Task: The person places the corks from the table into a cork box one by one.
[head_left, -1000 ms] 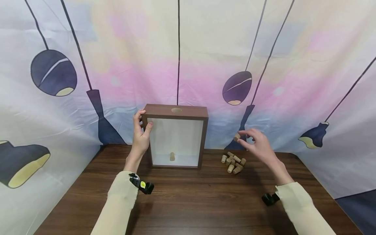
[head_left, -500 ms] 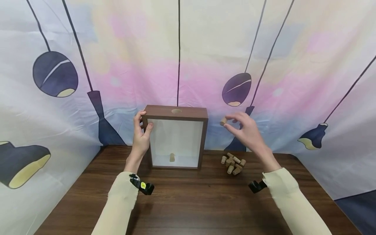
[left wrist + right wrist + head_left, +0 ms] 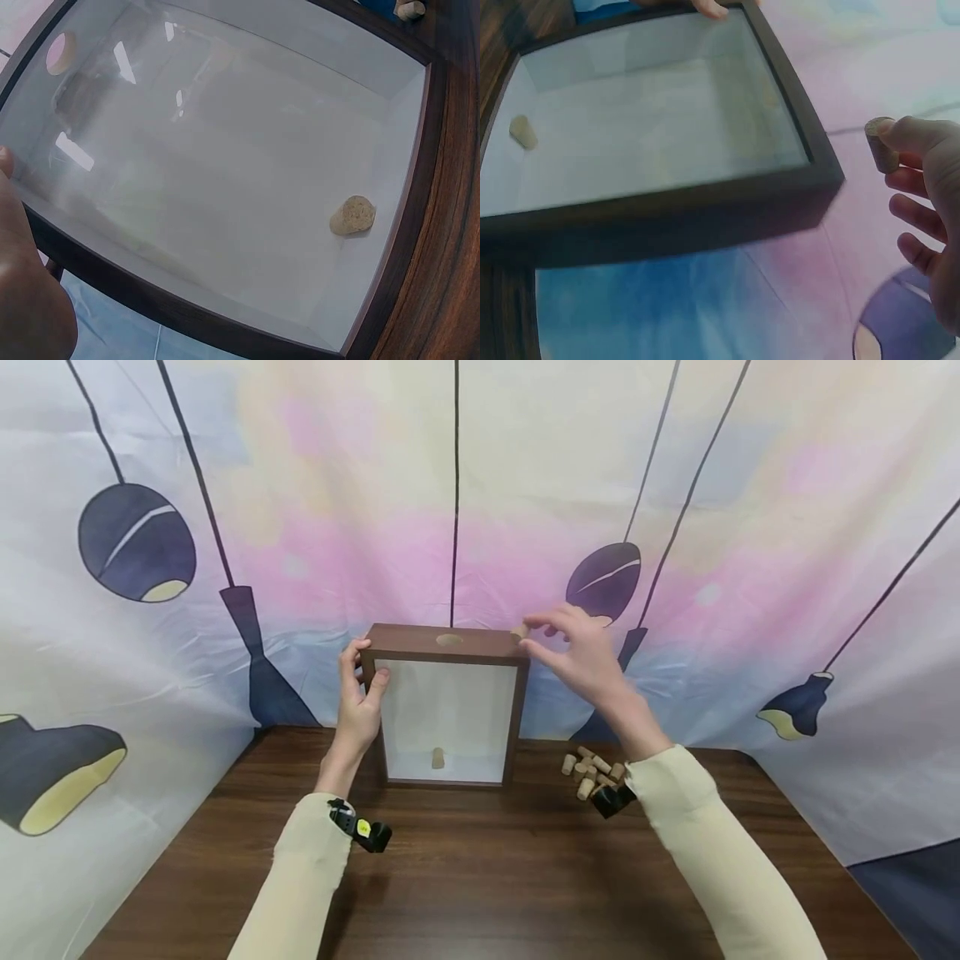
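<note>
A brown wooden shadow box [image 3: 450,785] with a clear front stands upright on the table, a round hole [image 3: 450,641] in its top. My left hand [image 3: 358,710] grips its upper left side, thumb on the front and fingers behind. Inside, one cork [image 3: 353,215] stands on the box floor. Between thumb and fingertips my right hand [image 3: 581,652] pinches another cork [image 3: 883,145], just over the top right corner of the box in the head view. The right wrist view shows this cork apart from the frame.
A loose pile of corks [image 3: 585,787] lies on the dark wooden table [image 3: 480,877] right of the box, partly hidden by the right wrist camera [image 3: 613,800]. Behind stands a fabric backdrop [image 3: 300,527] with printed lamps.
My right hand has carried its cork up and leftward, from above the pile to the box's top right corner. My left hand and the box have stayed in place.
</note>
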Tool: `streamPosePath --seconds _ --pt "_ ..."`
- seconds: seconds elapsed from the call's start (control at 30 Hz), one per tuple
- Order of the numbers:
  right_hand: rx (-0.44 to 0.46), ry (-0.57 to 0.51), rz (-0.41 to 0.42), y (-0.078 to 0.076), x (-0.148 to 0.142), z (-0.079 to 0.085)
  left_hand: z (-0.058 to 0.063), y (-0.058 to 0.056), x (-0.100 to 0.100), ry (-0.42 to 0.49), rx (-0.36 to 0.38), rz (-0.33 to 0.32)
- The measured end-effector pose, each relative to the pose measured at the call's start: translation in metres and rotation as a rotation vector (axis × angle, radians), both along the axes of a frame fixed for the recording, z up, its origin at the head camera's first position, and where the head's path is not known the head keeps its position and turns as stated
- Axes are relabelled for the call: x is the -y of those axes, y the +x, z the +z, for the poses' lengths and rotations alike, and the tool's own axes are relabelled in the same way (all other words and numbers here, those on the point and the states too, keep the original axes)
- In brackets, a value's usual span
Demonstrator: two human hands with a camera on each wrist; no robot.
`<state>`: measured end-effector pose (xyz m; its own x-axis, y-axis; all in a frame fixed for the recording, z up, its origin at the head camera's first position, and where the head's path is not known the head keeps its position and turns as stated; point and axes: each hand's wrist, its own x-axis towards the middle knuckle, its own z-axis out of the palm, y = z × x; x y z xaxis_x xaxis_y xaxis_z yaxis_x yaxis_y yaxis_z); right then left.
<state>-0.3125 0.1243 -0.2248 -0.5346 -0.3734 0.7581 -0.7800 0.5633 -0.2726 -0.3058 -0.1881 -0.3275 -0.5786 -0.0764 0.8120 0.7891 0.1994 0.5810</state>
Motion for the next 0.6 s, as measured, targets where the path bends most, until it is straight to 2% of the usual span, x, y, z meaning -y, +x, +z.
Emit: streamPosePath --seconds 0.17,0.4,0.6 --pt "0.003 0.085 0.027 -0.007 0.034 0.005 0.0 0.0 0.006 0.006 0.0 0.015" --pt "0.031 0.209 0.001 -0.014 0.066 0.005 -0.002 0.0 0.01 -0.005 -0.028 0.025" --pt "0.076 0.221 -0.05 -0.018 0.08 0.005 -0.002 0.001 0.01 -0.013 -0.05 0.035"
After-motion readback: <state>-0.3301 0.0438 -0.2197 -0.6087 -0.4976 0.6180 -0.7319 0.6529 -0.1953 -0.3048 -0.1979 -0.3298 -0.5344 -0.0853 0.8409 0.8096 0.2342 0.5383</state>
